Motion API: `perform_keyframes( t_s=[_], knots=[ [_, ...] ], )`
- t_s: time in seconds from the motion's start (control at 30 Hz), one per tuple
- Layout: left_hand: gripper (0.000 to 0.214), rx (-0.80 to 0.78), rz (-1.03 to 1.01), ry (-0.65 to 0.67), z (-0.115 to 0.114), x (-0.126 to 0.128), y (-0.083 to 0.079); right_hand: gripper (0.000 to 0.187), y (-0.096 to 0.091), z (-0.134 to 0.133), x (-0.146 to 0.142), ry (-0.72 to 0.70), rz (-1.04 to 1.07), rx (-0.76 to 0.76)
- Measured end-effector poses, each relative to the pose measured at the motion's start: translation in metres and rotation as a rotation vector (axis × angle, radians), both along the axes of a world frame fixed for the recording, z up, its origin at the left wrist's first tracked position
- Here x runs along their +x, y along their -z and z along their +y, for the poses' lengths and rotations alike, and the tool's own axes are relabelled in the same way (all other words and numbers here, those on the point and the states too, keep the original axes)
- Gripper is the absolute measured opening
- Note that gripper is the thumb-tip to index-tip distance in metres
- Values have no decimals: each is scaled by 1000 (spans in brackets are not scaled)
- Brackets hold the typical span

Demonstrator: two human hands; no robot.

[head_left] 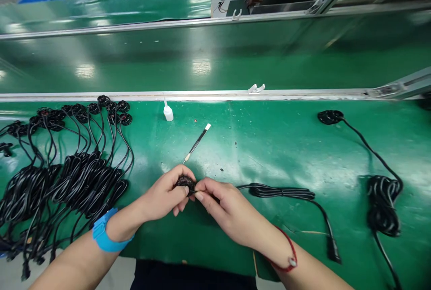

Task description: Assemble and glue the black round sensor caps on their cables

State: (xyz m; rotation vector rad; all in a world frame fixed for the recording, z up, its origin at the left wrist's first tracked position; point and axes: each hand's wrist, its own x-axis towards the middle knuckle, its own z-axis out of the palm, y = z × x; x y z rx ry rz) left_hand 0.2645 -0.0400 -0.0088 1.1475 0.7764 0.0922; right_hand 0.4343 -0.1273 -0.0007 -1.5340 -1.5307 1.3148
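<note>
My left hand [170, 191] is closed around a small round black cable end piece [185, 183], thumb on its front and fingers behind. Against the right side of this piece, my right hand [222, 204] pinches with thumb and forefinger where the cord leaves it; the exact spot is covered by the fingertips. From behind the right hand runs a tied bundle of black cable [283, 191], ending in a plug [333, 249]. Just beyond my left hand lies a thin tool with a black handle and white end [198, 142], its tip near my knuckles.
Many coiled black cables [87, 182] with round ends are heaped at the left. A white dropper bottle [168, 112] stands near the rail [202, 96]. Another coiled cable [384, 204] with a round end [330, 117] lies at the right on the green bench [269, 146].
</note>
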Motion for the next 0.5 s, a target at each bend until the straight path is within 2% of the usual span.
perform_keyframes(
  t_s=[0.1, 0.2, 0.37, 0.5],
  knots=[
    [15, 1, -60, -68, 0, -2, 6, 9, 2, -1, 0, 86, -57, 93],
    [14, 3, -124, -123, 1, -4, 11, 11, 3, -4, -3, 135, -96, 279],
    [14, -4, -215, -161, 1, -6, 13, 14, 4, -11, -12, 23, -116, 559],
    [15, -12, -234, -182, 2, -5, 9, 23, -3, -8, -8, -20, -107, 626]
  ],
)
